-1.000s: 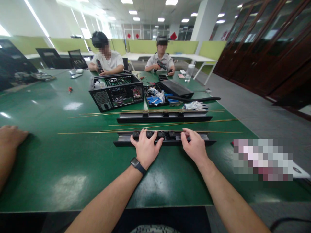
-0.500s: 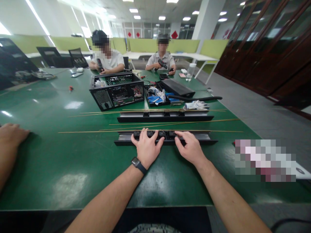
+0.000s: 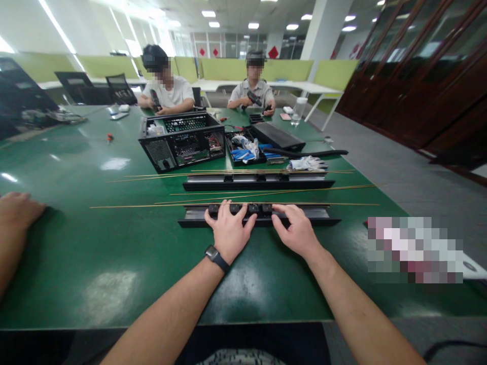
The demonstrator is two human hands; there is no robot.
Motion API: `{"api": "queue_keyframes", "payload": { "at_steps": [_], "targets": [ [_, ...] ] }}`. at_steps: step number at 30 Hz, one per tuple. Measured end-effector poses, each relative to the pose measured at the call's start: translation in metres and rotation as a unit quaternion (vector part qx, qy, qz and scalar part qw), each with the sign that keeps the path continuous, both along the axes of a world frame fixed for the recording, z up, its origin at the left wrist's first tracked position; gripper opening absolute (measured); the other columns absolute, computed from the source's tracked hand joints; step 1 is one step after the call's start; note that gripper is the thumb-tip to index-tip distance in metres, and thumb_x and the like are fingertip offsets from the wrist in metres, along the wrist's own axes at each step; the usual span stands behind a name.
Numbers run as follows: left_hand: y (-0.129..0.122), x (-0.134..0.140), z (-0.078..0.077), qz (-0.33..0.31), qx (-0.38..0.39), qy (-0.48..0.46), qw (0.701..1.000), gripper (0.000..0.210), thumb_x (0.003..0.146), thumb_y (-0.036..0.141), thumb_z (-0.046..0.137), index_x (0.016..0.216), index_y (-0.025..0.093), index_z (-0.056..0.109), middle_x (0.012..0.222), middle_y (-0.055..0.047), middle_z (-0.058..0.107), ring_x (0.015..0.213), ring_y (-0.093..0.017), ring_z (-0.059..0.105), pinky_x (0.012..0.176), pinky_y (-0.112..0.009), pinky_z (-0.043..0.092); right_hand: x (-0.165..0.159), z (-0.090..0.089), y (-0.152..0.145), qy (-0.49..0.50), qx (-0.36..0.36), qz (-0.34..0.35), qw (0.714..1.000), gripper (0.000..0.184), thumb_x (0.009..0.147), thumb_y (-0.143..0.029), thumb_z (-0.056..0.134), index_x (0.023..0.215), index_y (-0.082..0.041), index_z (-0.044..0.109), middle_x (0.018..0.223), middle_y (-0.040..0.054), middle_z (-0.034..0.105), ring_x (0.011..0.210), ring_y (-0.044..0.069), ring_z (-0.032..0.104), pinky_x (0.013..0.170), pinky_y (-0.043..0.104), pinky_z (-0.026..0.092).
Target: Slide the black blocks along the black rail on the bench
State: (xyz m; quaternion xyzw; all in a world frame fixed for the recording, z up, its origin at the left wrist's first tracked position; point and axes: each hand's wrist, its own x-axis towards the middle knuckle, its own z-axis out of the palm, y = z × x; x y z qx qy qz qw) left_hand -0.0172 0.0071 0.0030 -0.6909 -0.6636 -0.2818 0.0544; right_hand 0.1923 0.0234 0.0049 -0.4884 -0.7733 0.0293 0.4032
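Observation:
A long black rail (image 3: pixel 318 222) with a silvery channel lies across the table in front of me. Several small black blocks (image 3: pixel 253 208) sit in a row in its channel. Fingers spread, my left hand (image 3: pixel 230 237) rests over the row, its fingertips among the blocks and partly covering them. My right hand (image 3: pixel 296 229) has its index fingertip at the right end of the rightmost block (image 3: pixel 267 208), the thumb apart below it near the rail's front edge. Thin brass-coloured rods (image 3: pixel 125 207) run just behind this rail.
Behind lies a second black rail (image 3: pixel 304 185) with blocks. Farther back are an open computer case (image 3: pixel 182 147), a tray of gloves (image 3: pixel 245 152) and a white glove (image 3: pixel 307 164). Another person's hand (image 3: pixel 21 210) rests at left; two people (image 3: pixel 171 94) sit opposite.
The rightmost block has slid slightly left, closer to its neighbour, with my right fingertips following. My left hand stays almost in place.

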Motion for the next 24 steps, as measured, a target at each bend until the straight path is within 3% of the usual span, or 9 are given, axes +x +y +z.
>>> {"api": "queue_keyframes", "payload": {
  "at_steps": [5,13,18,24],
  "targets": [
    [0.0,0.0,0.001,0.0,0.001,0.001,1.0,0.041,0.1,0.057,0.056,0.131,0.036,0.073,0.147,-0.019,0.06,0.143,-0.037,0.049,0.117,-0.073,0.018,0.011,0.002,0.003,0.018,-0.001,-0.093,0.995,0.027,0.098,-0.043,0.056,0.105,-0.023,0.072,0.104,0.0089,0.078,0.1,0.026,0.071,0.098,0.044,0.052],
    [0.0,0.0,0.001,-0.004,0.002,-0.001,1.0,0.04,0.1,0.057,0.057,0.13,0.037,0.073,0.143,-0.019,0.063,0.143,-0.036,0.05,0.116,-0.073,0.019,0.039,-0.001,0.014,0.031,-0.007,-0.238,0.971,0.036,0.093,-0.045,0.056,0.11,-0.019,0.074,0.09,0.0095,0.079,0.089,0.028,0.071,0.092,0.042,0.05],
    [0.001,0.0,0.0,-0.003,0.007,-0.002,1.0,0.039,0.099,0.056,0.058,0.129,0.036,0.074,0.143,-0.018,0.063,0.141,-0.037,0.05,0.116,-0.073,0.019,0.045,0.0,0.016,0.017,-0.023,-0.28,0.96,0.036,0.095,-0.045,0.052,0.098,-0.02,0.077,0.088,0.0102,0.078,0.085,0.025,0.068,0.086,0.038,0.049],
    [0.001,0.0,0.002,-0.003,0.005,-0.004,1.0,0.039,0.099,0.056,0.06,0.128,0.036,0.074,0.145,-0.018,0.062,0.14,-0.038,0.051,0.115,-0.073,0.02,0.05,-0.002,0.019,-0.025,-0.026,-0.309,0.95,0.036,0.096,-0.039,0.048,0.101,-0.019,0.078,0.091,0.0101,0.078,0.086,0.025,0.066,0.085,0.037,0.044]
  ]
}}
